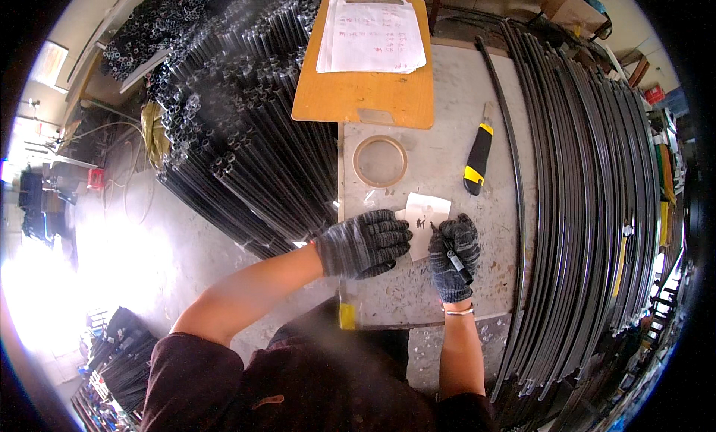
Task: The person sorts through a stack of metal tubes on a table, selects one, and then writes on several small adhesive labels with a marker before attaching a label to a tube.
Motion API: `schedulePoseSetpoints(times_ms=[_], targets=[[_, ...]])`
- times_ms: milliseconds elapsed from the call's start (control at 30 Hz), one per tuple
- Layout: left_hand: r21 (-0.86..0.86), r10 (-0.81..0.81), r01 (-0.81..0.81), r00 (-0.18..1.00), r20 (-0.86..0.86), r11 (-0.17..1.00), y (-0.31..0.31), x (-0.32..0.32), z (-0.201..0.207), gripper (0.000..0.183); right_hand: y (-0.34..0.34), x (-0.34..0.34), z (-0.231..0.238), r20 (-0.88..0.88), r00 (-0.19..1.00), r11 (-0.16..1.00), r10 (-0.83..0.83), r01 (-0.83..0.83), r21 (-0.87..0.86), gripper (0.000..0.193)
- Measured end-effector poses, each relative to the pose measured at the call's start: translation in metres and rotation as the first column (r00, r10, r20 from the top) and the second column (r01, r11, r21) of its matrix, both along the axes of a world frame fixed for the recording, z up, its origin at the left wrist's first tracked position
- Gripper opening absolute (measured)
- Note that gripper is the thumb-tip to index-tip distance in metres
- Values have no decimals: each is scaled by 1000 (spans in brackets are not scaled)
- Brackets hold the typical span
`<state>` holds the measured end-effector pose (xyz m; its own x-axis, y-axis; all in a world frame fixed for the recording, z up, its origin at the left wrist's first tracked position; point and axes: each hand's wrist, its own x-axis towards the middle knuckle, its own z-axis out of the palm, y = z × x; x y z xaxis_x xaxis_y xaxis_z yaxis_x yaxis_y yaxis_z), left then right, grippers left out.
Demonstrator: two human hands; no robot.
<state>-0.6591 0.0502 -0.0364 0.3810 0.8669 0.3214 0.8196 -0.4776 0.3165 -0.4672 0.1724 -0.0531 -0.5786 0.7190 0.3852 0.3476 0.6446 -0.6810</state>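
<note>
A small cream-coloured paper slip (422, 242) with dark handwriting lies on the grey worktable (447, 89). My left hand (367, 243), in a dark grey knit glove, rests flat with its fingertips at the slip's left edge. In a matching glove, my right hand (454, 259) is closed round a black marker pen (458, 266), whose tip end is over the slip's right side. Beyond the slip lies a roll of tape (380, 161), seen as a tan ring. To the right of the ring rests a black and yellow utility knife (479, 158).
A wooden clipboard (365, 96) with written sheets lies at the table's far end. Bundled dark tubes (261, 149) are stacked on the left. Long dark bars (582, 208) run along the right side, one separate bar (513, 149) lying on the tabletop.
</note>
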Motion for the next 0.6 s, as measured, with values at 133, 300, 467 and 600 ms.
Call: schedulePoseSetpoints(times_ms=[133,300,467,600], targets=[[2,1,-1,1000,1,1000,0,1,-1,33,1,2,-3,14,999,999,-36,36,-10,16],[1,3,-3,1000,14,1000,0,1,-3,33,2,3,0,19,1000,1000,13,-13,-21,19],[29,0,0,1000,20,1000,0,1,-3,31,-1,3,-6,19,999,999,-45,45,27,19],[35,9,-10,1000,16,999,-1,1,-7,31,-3,7,-5,33,998,995,-62,64,-79,19]])
